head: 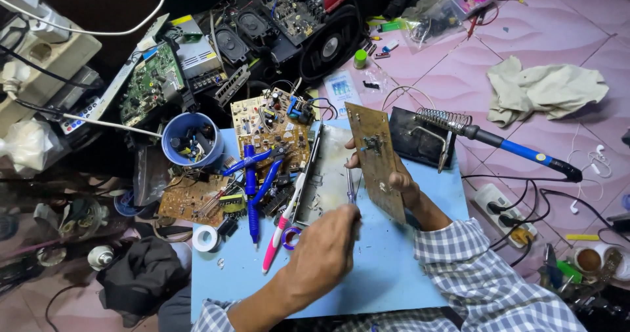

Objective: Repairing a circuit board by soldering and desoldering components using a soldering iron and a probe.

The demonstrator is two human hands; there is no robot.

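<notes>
My right hand (pixel 401 182) holds a brown circuit board (pixel 376 155) upright on its edge above the blue work mat (pixel 394 273), solder side facing left. My left hand (pixel 323 253) grips thin metal tweezers (pixel 351 186), whose tips point up and sit close to the board's left face. Both sleeves are blue-and-white plaid. A flat grey metal panel (pixel 328 174) lies on the mat just behind the tweezers.
A soldering iron with a blue handle (pixel 518 150) rests in a coil stand (pixel 441 119) at the right. A power strip (pixel 504 214) and a crumpled cloth (pixel 545 89) lie on the pink floor. At the left are other circuit boards (pixel 272 127), a blue cup of parts (pixel 192 138), blue and pink hand tools (pixel 252 187) and a tape roll (pixel 205 238).
</notes>
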